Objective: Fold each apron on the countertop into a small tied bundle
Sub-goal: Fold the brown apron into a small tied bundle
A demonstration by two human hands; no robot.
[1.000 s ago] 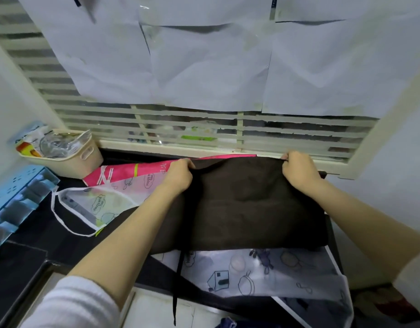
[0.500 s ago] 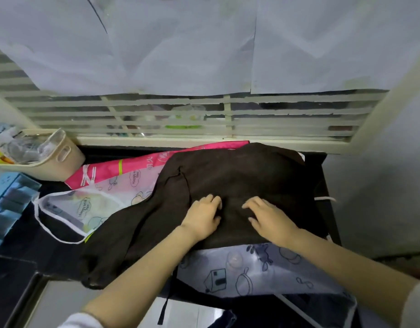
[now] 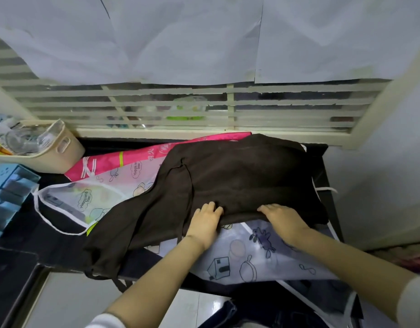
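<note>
A dark brown apron (image 3: 239, 176) lies folded across the black countertop (image 3: 26, 233), its left part trailing toward the front edge with a strap hanging off. My left hand (image 3: 205, 221) and my right hand (image 3: 284, 218) both rest flat on the apron's near folded edge, side by side, fingers pointing away from me. Beneath it lie a translucent cartoon-print apron with white trim (image 3: 86, 197), a pink apron (image 3: 133, 157) and another translucent printed apron (image 3: 251, 256) that overhangs the front edge.
A cream basket (image 3: 62, 152) of packets stands at the back left, with a blue plastic rack (image 3: 10, 192) beside it. A barred window (image 3: 204, 107) covered with white paper runs behind the counter. A white wall (image 3: 381, 185) closes the right side.
Both hands left the apron's far edge and slid toward me over the brown fabric to its near edge. The view dipped lower.
</note>
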